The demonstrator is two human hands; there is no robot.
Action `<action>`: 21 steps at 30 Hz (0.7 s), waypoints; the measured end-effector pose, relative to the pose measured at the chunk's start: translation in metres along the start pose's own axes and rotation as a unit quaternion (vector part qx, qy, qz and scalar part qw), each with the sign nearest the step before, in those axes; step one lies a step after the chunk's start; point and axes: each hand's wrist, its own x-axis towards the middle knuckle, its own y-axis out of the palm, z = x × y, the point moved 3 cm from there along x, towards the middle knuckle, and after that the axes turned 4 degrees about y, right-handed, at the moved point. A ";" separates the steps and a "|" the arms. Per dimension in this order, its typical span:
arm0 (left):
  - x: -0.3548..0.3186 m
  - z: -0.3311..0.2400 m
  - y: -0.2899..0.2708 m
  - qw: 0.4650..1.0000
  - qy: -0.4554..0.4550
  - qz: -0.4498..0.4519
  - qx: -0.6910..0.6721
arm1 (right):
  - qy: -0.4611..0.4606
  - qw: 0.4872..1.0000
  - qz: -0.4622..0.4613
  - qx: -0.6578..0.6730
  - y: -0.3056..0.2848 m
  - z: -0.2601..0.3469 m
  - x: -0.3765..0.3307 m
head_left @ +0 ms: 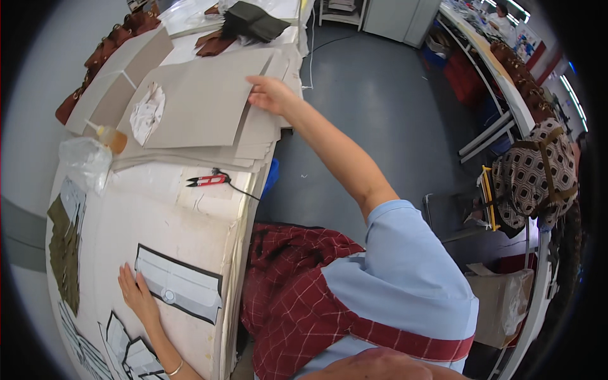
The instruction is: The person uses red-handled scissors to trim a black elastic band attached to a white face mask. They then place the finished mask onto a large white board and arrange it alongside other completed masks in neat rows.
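Nearest the camera, the light blue shirt (408, 259) and the dark red checked apron (291, 285) occupy the near centre and right. From my remote station, I have the right hand (269, 95) extended to the far end of the bench (136, 212). Its fingertips are at the right edge of the grey board sheet (202, 95); I cannot tell whether they pinch that edge. The sheet lies uppermost on the stack of boards (259, 151), and a crumpled white wad (147, 114) sits at its left side.

I have the left hand (139, 297) spread palm down on the near bench, fingertips beside the left end of the pale blue panel (180, 275). This panel has a black border and carries a round disc (168, 296).

Between the two work areas lie red thread snips (209, 181). Left of the stack are a bottle of amber liquid (114, 139) and a clear plastic bag (85, 163). An olive piece (65, 253) lies along the left edge.
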 end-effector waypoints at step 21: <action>-0.044 0.168 -0.032 0.900 -0.418 0.010 0.120 | -0.632 0.473 -0.231 -0.569 0.131 0.259 -0.105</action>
